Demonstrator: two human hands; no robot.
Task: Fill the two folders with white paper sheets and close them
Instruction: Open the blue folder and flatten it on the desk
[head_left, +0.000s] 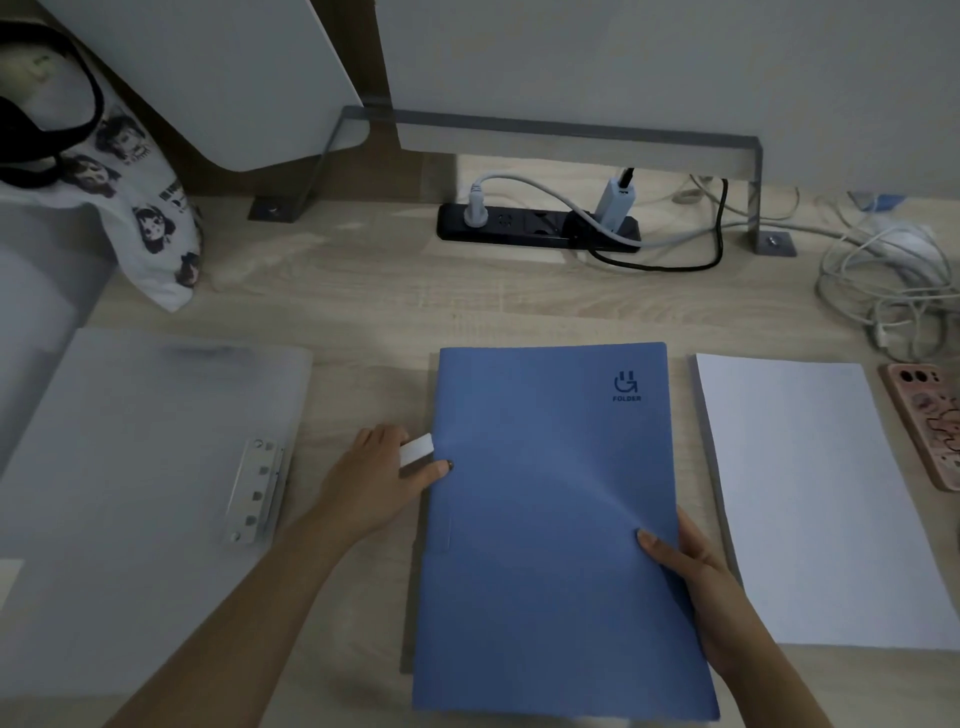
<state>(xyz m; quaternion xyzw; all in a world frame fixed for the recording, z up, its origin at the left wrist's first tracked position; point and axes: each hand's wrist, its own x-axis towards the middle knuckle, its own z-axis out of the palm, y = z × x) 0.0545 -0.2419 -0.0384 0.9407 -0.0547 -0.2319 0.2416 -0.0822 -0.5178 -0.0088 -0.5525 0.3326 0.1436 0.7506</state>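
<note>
- The pale grey translucent plastic folder, left of the blue one, lies open with no sheets visible. It looks unfilled and easy to overlook.
- The matte blue rectangular plastic folder sits centre, cover down. I can't tell whether there is paper inside.
- The stack of white paper sheets is just right of the blue folder. A careless forearm could fan it.
- The right hand grasps the blue folder's lower right edge, thumb on top. A one-sided lift could bow the cover.
- The left hand, at the blue folder's left edge, seems to pinch a small white block, which might slip.
- The silver metal clamp, left of the blue folder, could snag sheets.
</note>
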